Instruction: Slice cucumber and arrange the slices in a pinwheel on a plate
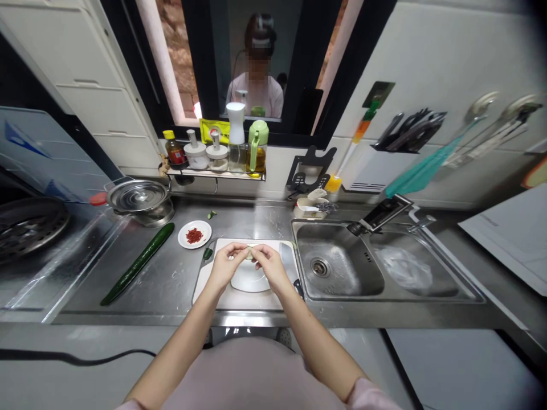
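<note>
My left hand (228, 262) and my right hand (268, 263) meet over a white plate (250, 281). Between their fingertips they pinch a small pale green cucumber slice (249, 253); the fingers partly cover it. The plate rests on a light cutting board (209, 293). A knife (289, 259) lies along the board's right side, its dark handle near my right wrist. By the board's upper left edge is a dark green cucumber end (207, 253). Farther left lies a long whole cucumber (139, 265), set at a slant on the steel counter.
A small white dish (195, 234) of chopped red pieces sits left of the board. Beyond it stands a lidded steel pot (143, 199). Green scraps (211, 214) lie near the wall. To the right is a double sink (342, 259); a seasoning rack (217, 173) hangs behind.
</note>
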A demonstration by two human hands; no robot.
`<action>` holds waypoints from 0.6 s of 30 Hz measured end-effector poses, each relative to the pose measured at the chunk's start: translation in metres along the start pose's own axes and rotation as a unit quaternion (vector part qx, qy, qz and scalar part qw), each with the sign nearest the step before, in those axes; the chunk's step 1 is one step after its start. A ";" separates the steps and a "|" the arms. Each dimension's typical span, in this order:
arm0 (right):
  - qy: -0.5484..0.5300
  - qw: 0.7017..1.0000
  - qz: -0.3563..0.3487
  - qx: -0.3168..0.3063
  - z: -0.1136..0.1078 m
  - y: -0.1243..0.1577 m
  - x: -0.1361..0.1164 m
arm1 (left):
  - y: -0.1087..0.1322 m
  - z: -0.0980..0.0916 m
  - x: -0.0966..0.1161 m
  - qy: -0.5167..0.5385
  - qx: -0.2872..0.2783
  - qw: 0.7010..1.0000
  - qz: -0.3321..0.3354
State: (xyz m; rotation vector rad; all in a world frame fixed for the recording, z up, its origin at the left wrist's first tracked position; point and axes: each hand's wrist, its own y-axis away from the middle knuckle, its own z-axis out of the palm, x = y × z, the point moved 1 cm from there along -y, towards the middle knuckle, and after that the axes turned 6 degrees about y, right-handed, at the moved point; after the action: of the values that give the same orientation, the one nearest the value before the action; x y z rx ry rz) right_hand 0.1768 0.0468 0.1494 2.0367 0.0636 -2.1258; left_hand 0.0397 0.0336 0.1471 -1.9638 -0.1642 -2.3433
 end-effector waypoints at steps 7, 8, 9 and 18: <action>0.016 1.000 -0.009 -0.002 -0.001 0.001 -0.004 | -0.001 -0.002 -0.002 -0.005 -0.022 1.000 -0.004; 0.021 1.000 -0.012 -0.001 -0.001 0.001 -0.005 | -0.001 -0.002 -0.002 -0.015 -0.024 1.000 0.002; 0.025 1.000 -0.014 -0.001 -0.001 0.001 -0.006 | -0.001 -0.003 -0.001 -0.028 -0.027 0.999 0.009; -0.010 0.999 0.037 -0.007 0.001 0.000 -0.006 | 0.002 -0.004 0.005 -0.147 -0.019 0.986 0.081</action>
State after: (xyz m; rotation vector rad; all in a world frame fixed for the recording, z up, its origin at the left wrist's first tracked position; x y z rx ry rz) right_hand 0.1764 0.0475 0.1557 1.9783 -0.0008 -2.0950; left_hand 0.0354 0.0312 0.1517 -2.2398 0.0239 -1.9634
